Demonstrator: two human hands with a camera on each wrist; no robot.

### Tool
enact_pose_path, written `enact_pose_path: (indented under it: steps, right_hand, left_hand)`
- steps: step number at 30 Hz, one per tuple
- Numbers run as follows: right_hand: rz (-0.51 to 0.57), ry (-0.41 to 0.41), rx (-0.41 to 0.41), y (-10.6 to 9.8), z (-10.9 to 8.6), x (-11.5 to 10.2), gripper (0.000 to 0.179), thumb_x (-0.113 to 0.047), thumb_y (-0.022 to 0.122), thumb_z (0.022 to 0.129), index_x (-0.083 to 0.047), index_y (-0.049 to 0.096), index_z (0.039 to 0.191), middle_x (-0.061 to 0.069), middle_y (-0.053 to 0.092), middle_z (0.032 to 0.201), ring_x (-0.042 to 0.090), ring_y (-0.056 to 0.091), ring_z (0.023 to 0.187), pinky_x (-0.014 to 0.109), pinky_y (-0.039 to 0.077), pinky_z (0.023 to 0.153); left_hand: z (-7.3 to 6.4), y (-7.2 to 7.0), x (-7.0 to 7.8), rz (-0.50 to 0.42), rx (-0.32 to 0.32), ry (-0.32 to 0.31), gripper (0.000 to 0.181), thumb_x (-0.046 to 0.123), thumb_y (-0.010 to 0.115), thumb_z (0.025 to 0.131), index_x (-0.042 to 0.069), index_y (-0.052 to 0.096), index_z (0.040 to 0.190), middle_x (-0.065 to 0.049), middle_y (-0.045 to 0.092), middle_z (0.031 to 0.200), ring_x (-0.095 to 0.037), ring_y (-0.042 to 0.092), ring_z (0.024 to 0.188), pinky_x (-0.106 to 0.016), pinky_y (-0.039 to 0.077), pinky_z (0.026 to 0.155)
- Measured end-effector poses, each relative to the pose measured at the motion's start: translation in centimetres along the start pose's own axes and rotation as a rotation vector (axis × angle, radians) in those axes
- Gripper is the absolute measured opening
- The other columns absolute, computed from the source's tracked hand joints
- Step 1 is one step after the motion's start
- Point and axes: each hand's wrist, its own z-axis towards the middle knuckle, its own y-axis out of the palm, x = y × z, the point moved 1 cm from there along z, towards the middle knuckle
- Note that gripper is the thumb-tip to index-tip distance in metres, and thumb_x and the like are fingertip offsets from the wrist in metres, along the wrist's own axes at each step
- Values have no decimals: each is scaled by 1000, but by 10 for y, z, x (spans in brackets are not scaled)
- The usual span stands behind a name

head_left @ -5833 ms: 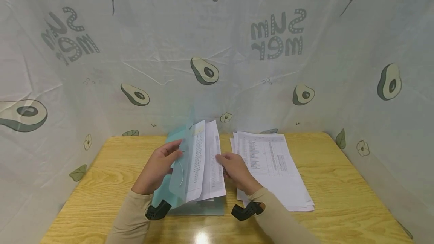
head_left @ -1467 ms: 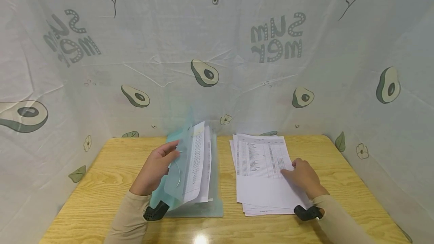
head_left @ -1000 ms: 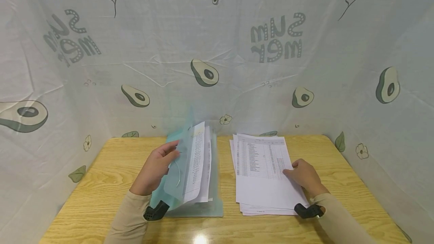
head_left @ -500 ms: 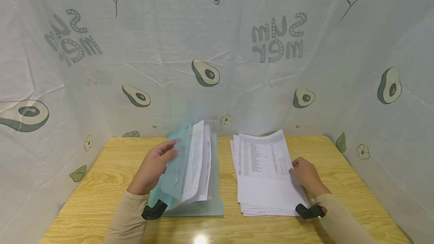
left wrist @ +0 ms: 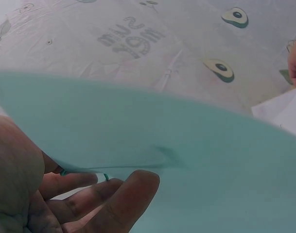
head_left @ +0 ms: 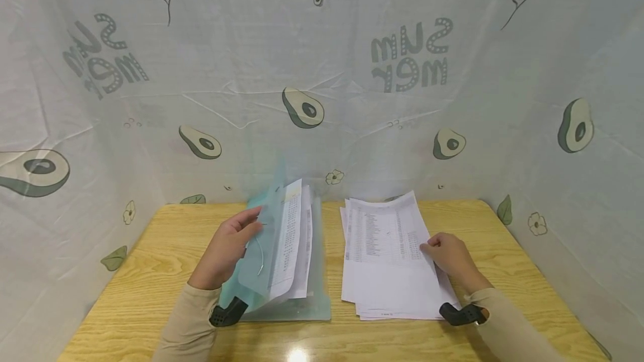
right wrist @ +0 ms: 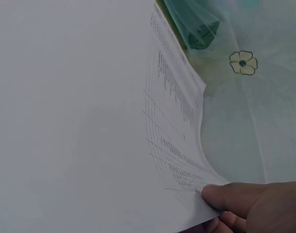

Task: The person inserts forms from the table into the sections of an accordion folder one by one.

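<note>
My left hand (head_left: 226, 247) holds up the cover of a translucent teal folder (head_left: 259, 261), its thumb and fingers on the cover's edge. Inside the folder stand printed sheets (head_left: 289, 239), leaning with the raised cover. A thin white cord hangs on the cover's outside. At the right, my right hand (head_left: 450, 256) pinches the right edge of the top printed sheet (head_left: 387, 278) between thumb and fingers. That sheet bows upward along its right side, as the right wrist view shows. More loose sheets (head_left: 372, 315) lie under it in a slightly uneven pile.
Both piles rest on a wooden table (head_left: 186, 239). A pale curtain (head_left: 241, 43) printed with avocados and lettering hangs behind it and along both sides. A strip of bare wood runs between the folder and the loose sheets.
Earlier my right hand held a sheet at the folder; it moved to the right pile. Just now it has lifted the top sheet's edge and shifted it slightly left. The left hand keeps the cover raised.
</note>
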Motion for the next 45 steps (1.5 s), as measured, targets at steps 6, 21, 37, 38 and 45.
enact_pose_path:
  steps: [6,21,37,38,45]
  right_hand:
    - [61,18,-102,7,-1,-5,25,-21,68,98,4,65,98,7,59,81,21,54,75,33,42,64]
    - [36,-35,-69,6,-2,-4,27,-17,58,104,6,71,107,6,59,79,20,52,73,32,40,60]
    - [-59,-98,31,6,-4,-3,21,-17,64,101,-1,64,87,5,56,75,20,51,70,32,39,59]
    - [-59,-101,33,6,-5,-2,22,-18,64,100,-1,63,86,4,55,74,20,51,70,31,39,59]
    - [2,-86,47,7,-3,-1,23,-22,64,102,-2,67,91,4,56,74,18,50,69,29,38,57]
  left_hand:
    - [1,0,-2,29,15,-17,46,17,53,108,8,50,152,-17,57,144,-14,60,98,-23,43,64]
    - [0,2,-1,17,11,-9,44,15,52,108,7,51,151,-19,61,138,-18,63,101,-28,53,72]
    - [0,4,0,19,9,-18,46,16,54,107,6,49,152,-19,61,138,-19,63,103,-31,53,75]
    - [0,4,0,20,9,-17,46,16,54,107,6,50,152,-19,61,137,-19,63,103,-31,53,74]
    - [0,4,-1,2,-6,-7,46,16,54,107,6,49,152,-19,62,136,-19,65,102,-31,55,73]
